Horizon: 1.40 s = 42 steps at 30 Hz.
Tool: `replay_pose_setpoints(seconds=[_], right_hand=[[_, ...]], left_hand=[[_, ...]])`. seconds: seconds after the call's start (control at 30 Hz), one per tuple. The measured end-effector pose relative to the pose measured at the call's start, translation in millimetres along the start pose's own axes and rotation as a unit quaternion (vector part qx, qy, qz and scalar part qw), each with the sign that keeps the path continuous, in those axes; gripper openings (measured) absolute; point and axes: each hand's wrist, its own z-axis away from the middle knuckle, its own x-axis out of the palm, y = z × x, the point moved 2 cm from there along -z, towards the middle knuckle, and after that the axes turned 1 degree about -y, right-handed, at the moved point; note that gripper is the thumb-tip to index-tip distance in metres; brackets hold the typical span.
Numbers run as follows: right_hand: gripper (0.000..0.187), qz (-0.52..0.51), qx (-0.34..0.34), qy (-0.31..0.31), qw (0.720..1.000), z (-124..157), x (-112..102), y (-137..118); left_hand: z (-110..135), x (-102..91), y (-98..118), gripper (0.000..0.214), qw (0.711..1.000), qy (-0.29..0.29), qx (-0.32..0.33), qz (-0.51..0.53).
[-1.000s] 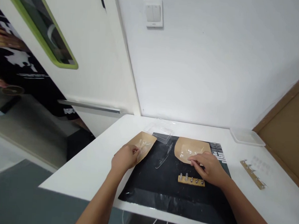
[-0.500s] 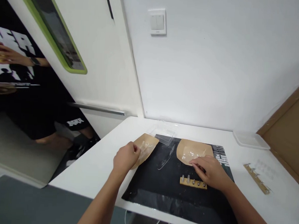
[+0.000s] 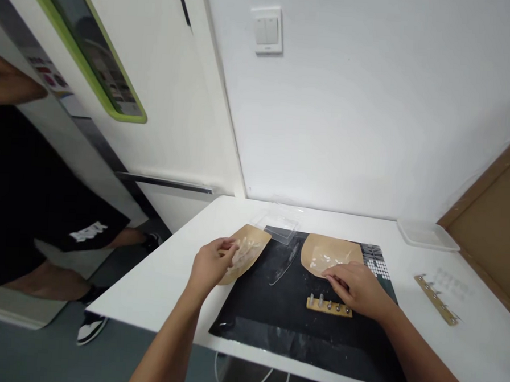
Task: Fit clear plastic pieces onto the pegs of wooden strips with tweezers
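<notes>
My left hand (image 3: 212, 263) is closed in a pinch above a brown paper sheet (image 3: 256, 236) at the mat's left edge. Clear plastic pieces (image 3: 244, 252) lie on that sheet; whatever the fingertips hold is too small to make out. At the lower edge of a second brown sheet (image 3: 320, 246), strewn with small whitish bits (image 3: 329, 259), my right hand (image 3: 356, 287) also pinches, its contents unclear. Just below it, a yellow strip (image 3: 329, 308) on the black mat (image 3: 270, 306) carries several small upright metal pieces, two of them under clear caps.
A clear plastic box (image 3: 281, 231) stands behind the mat. To the right are another strip with metal pins (image 3: 436, 300), a shallow clear tray (image 3: 427, 235) and a cardboard box (image 3: 492, 226). Beyond the table's left side, a person in black shorts (image 3: 44, 203) walks by a door.
My left hand has lifted slightly and its fingers have shifted over the left sheet. My right hand stays nearly in place. The person at the left has moved nearer.
</notes>
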Motion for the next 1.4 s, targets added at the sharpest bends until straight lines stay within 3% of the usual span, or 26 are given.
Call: replay_pose_setpoints(seconds=[0.23,0.37,0.53,0.7,0.8,0.9,1.1,1.23,1.33,1.4], right_hand=[[0.022,-0.014,-0.005,0.014,1.0,0.3,1.9,-2.1],[0.018,-0.087,-0.009,0.052,0.995,-0.4,10.5,-16.9],[0.026,-0.224,-0.003,0.064,0.973,0.1,17.8,-44.4],[0.022,-0.324,0.022,0.066,0.943,0.1,22.0,-57.6],[0.008,-0.349,0.052,0.076,0.933,-1.3,23.8,-55.9],[0.01,-0.398,0.059,0.061,0.914,-3.1,23.7,-53.2],[0.018,-0.402,0.056,0.071,0.911,-5.8,19.7,-51.2],[0.014,-0.376,0.089,0.076,0.919,-4.9,18.1,-46.3],[0.016,-0.36,0.131,0.078,0.92,-3.2,16.2,-38.4],[0.017,-0.34,0.155,0.076,0.925,-2.6,15.5,-32.5]], left_hand=[[40.2,10.9,23.1,0.059,0.993,-0.034,0.02,0.112],[79.5,31.7,45.3,0.044,0.969,-0.146,0.07,0.184],[123.5,54.6,69.8,0.032,0.943,-0.217,0.084,0.239],[140.7,67.1,80.3,0.03,0.931,-0.226,0.091,0.271],[144.1,66.2,84.5,0.029,0.93,-0.216,0.099,0.281],[147.5,64.1,89.7,0.026,0.93,-0.214,0.117,0.276],[150.2,67.2,92.8,0.026,0.939,-0.2,0.17,0.222],[138.3,62.6,74.9,0.034,0.956,-0.196,0.167,0.137],[118.4,53.2,53.4,0.045,0.98,-0.106,0.157,-0.057],[104.8,49.2,40.8,0.046,0.97,-0.055,0.12,-0.205]])
